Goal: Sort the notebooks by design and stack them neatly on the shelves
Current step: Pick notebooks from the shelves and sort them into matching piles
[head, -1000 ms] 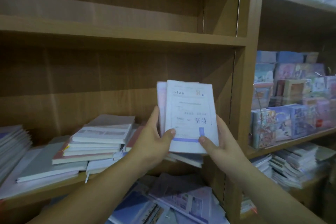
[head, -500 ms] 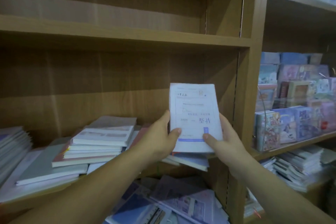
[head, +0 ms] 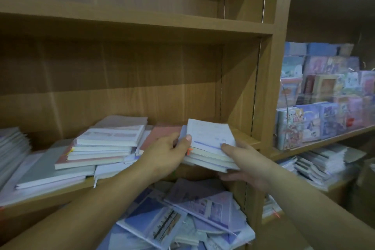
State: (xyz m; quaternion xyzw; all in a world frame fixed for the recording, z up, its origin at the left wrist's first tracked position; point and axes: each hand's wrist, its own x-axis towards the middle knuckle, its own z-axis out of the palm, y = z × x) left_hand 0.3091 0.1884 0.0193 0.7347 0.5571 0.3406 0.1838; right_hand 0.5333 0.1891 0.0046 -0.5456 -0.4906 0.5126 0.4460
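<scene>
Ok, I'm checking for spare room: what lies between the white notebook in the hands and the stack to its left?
Head view: a pink notebook lies flat between the white notebook and the stack, partly behind the left hand.

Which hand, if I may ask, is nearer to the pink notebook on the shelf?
Left. The left hand lies just in front of the pink notebook; the right hand is farther right, across the white notebook.

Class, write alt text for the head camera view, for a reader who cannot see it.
A left hand and a right hand hold a white notebook flat on a small stack at the right end of a wooden shelf. More notebook stacks lie to its left; a loose pile lies on the shelf below.
</scene>
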